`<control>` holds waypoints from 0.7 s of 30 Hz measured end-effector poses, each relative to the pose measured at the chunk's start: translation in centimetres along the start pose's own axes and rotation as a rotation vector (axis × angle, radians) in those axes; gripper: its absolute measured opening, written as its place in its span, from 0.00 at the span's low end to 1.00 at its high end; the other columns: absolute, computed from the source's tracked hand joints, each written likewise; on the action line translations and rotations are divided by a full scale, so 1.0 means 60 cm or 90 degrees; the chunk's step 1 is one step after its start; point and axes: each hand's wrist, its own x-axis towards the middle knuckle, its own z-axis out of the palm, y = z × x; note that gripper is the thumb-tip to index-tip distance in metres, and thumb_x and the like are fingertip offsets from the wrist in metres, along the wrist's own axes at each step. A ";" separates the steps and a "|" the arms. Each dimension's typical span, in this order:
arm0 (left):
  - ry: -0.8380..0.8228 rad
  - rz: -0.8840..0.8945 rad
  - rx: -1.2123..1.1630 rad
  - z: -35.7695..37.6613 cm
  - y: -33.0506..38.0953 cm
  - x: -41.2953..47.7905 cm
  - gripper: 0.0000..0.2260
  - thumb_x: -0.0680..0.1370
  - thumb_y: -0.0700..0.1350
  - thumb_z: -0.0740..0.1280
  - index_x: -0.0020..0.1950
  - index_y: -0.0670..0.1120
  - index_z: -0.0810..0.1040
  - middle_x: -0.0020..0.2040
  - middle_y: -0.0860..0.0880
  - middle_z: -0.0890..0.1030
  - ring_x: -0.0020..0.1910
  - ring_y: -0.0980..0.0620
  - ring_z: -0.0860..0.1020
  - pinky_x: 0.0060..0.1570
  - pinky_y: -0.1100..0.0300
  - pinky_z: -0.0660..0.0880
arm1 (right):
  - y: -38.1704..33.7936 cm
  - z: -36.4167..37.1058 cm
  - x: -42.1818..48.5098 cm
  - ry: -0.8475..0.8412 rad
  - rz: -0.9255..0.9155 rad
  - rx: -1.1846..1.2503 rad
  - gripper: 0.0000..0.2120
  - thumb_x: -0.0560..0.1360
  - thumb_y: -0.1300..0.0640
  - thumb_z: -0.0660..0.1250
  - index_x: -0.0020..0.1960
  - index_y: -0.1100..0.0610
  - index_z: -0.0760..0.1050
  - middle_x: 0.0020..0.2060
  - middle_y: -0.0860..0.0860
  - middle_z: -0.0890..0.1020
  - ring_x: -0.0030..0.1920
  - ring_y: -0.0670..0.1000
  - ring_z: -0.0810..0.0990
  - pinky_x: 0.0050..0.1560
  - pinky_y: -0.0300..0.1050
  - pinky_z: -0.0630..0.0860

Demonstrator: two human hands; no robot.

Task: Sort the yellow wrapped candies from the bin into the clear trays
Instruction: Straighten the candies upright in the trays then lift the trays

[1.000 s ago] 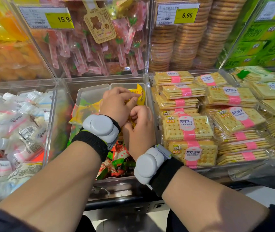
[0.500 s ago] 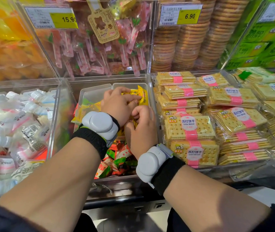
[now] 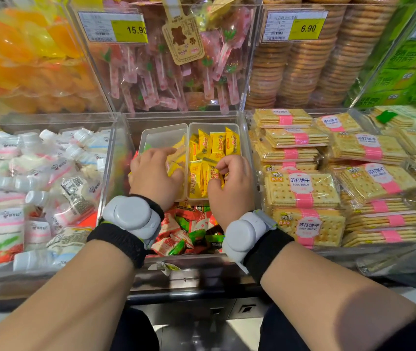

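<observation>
Both hands have parted: left hand (image 3: 155, 177) rests curled on the left clear plastic tray (image 3: 162, 134), right hand (image 3: 229, 182) pinches yellow wrapped candies (image 3: 210, 148) in the right tray at twelve o'clock. Upright packets could topple if nudged.

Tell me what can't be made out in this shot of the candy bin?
- Head view: left hand covers the left tray's contents.
- Right hand's fingertips curl among the yellow candies; grip unclear.
- Price label small print: too blurred.
- Green boxes: cut off at the edge.

Single head view, close, angled forward-down into shelf bin (image 3: 115, 158).
</observation>
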 end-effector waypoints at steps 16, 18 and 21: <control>-0.048 -0.198 -0.026 0.003 -0.034 -0.043 0.26 0.75 0.47 0.62 0.72 0.46 0.58 0.72 0.42 0.59 0.65 0.36 0.65 0.60 0.46 0.65 | 0.005 0.002 0.000 -0.038 -0.030 -0.087 0.18 0.66 0.66 0.62 0.55 0.56 0.73 0.54 0.53 0.74 0.54 0.54 0.71 0.53 0.50 0.69; -0.035 -0.197 -0.055 0.003 -0.037 -0.045 0.26 0.75 0.47 0.62 0.72 0.46 0.58 0.71 0.42 0.60 0.64 0.37 0.67 0.58 0.47 0.66 | 0.006 0.005 0.000 -0.041 -0.028 -0.090 0.19 0.66 0.66 0.62 0.56 0.56 0.72 0.55 0.53 0.74 0.55 0.53 0.70 0.55 0.50 0.68; 0.000 -0.174 -0.083 0.000 -0.040 -0.046 0.25 0.75 0.46 0.63 0.70 0.46 0.59 0.70 0.41 0.62 0.64 0.38 0.67 0.59 0.47 0.65 | 0.007 0.007 0.001 -0.043 -0.021 -0.087 0.19 0.66 0.65 0.62 0.56 0.55 0.72 0.55 0.52 0.73 0.56 0.53 0.69 0.56 0.50 0.68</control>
